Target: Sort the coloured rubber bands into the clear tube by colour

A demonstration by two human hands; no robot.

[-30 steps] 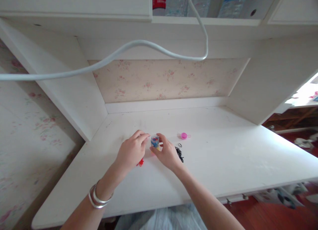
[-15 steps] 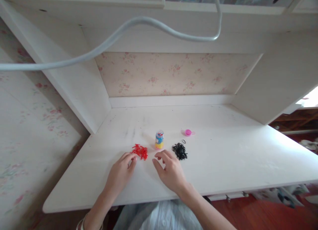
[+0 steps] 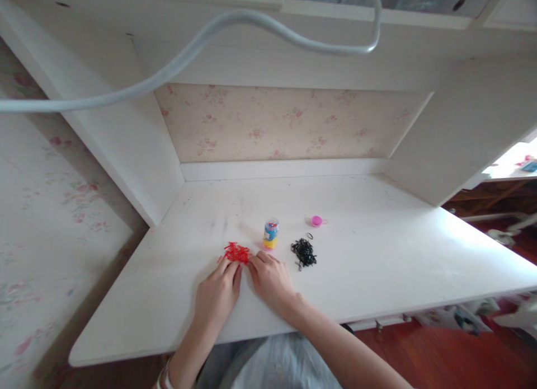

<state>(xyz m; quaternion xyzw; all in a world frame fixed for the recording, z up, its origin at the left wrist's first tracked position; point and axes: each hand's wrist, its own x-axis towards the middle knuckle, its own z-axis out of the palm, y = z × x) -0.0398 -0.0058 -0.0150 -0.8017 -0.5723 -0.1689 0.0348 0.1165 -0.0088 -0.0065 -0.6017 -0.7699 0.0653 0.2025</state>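
Note:
A loose pile of small red rubber bands (image 3: 237, 252) lies on the white desk. My left hand (image 3: 220, 289) reaches its near edge, fingers closed together and bent down to the bands. At the pile's right edge is my right hand (image 3: 272, 280), its fingers curled together with the tips against or beside the bands. Whether either hand grips a band is hidden by the fingers. Just behind the right hand stands a small clear jar (image 3: 271, 234) with blue and yellow on it. A pile of black rubber bands (image 3: 304, 252) lies to the right.
A pink lid (image 3: 316, 221) with a small loop lies behind the black pile, and a single black band (image 3: 310, 236) sits between them. A white cable (image 3: 235, 18) crosses high in view. The white desk (image 3: 377, 254) has side panels and a back wall.
Both hands have moved in to the red pile and closer together; the right hand went left, away from the black pile. The view has shifted slightly.

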